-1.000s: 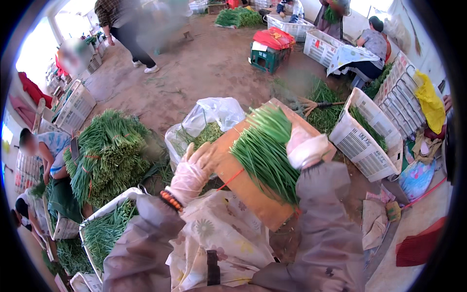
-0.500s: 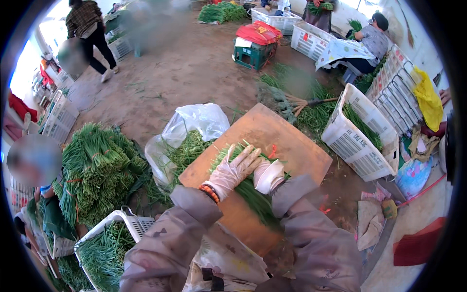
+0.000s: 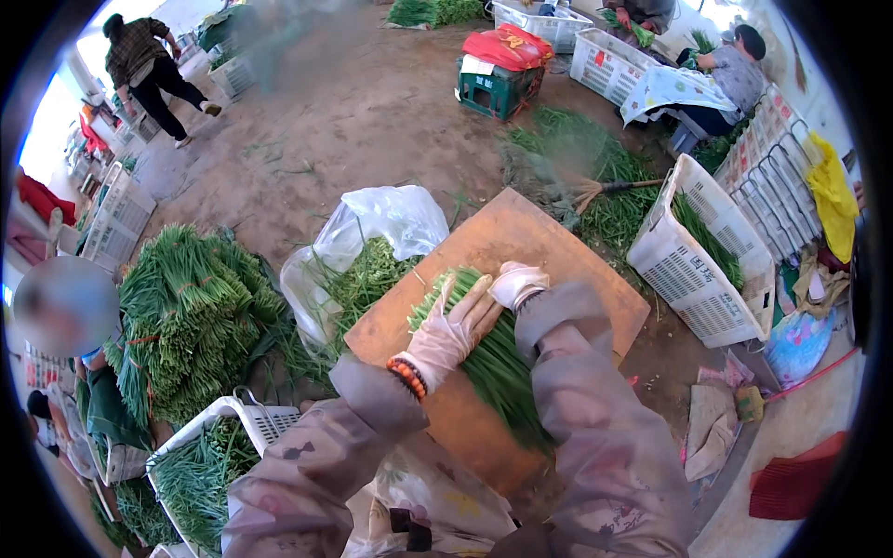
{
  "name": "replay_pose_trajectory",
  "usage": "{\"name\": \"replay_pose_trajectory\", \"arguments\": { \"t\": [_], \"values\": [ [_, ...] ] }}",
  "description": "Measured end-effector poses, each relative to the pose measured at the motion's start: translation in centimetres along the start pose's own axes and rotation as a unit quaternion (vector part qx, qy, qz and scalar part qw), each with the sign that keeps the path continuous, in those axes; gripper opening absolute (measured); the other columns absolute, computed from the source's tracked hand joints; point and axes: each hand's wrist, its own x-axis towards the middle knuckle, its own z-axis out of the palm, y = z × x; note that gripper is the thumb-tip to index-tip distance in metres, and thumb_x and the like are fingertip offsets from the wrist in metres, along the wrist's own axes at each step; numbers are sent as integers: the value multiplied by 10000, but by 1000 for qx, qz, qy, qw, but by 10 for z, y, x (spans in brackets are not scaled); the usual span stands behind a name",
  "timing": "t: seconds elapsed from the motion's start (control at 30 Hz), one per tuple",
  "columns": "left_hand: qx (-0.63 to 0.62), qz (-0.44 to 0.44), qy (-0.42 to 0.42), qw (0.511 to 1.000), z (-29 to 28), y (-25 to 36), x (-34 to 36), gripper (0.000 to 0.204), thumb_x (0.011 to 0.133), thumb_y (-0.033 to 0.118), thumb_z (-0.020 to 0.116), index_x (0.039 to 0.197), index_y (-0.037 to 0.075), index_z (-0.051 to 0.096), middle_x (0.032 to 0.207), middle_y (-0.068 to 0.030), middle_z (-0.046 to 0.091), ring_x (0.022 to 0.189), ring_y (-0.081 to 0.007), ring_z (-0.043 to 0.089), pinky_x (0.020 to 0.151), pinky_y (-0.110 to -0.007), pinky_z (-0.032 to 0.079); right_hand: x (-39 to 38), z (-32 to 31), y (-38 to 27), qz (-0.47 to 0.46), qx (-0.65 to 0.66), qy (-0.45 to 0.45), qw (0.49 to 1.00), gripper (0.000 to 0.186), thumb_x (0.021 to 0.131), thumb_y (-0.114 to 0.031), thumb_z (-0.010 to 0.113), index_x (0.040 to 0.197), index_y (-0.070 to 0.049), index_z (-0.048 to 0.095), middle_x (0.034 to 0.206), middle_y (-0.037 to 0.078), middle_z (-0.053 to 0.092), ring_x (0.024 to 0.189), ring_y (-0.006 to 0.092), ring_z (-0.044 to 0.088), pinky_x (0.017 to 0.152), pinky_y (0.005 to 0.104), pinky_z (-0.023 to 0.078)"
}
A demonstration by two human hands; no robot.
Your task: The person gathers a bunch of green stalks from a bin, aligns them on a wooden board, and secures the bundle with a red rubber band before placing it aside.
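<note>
A bundle of long green stems, like garlic chives [image 3: 507,386], lies slantwise on a brown wooden board [image 3: 567,246]. Across its upper part my left hand [image 3: 454,333], in a pale thin glove, rests flat with fingers straight, pressing the stems. An orange and dark bead bracelet [image 3: 407,376] circles that wrist. My right hand [image 3: 518,285], gloved too, is curled closed against the bundle's right side near the cut-looking pale ends. What its fingers hold, if anything, is hidden.
Left of the board stand a plastic bag [image 3: 395,219] of loose stems, a tall pile of tied bundles [image 3: 191,325] and a white crate [image 3: 265,430]. To the right is another white crate [image 3: 693,270]. Cut greens [image 3: 614,200] litter the floor. A person [image 3: 149,74] walks far left; others sit far right.
My right hand has shifted up and turned at the bundle's edge. The red strip seen beside it is no longer visible there. The far-left person has taken a step.
</note>
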Motion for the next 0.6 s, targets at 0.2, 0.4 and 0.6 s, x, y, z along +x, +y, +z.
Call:
{"name": "replay_pose_trajectory", "arguments": {
  "t": [0.2, 0.4, 0.6],
  "values": [
    [-107, 20, 48, 993, -2, -7, 7, 456, 768, 151, 411, 1210, 87, 321, 1264, -69, 351, 1218, -211, 280, 988, -460, 211, -9, 42, 32, -127, 8, -52, 991, 396, 786, -363, 400, 1094, -143, 516, 1134, 91, 508, 1001, 265, 513, 812, 353, 423],
    [-185, 13, -143, 972, 20, -3, 26, 504, 728, 157, 489, 1203, 72, 342, 1199, -51, 414, 1159, -207, 342, 1003, -434, 191, -39, 9, 52, -107, 236, -100, 961, 710, 798, -504, 389, 1255, 28, 280, 1242, 207, 377, 1147, 309, 378, 955, 331, 285],
    [-159, 17, -72, 985, 15, 1, 30, 406, 727, 156, 476, 1127, 91, 455, 1126, -29, 476, 1103, -193, 402, 1005, -422, 186, -99, 50, 29, -115, 50, 150, 981, 1079, 497, -525, 697, 1267, 35, 189, 1123, 220, 467, 1062, 371, 428, 927, 358, 312]
  ]
}}
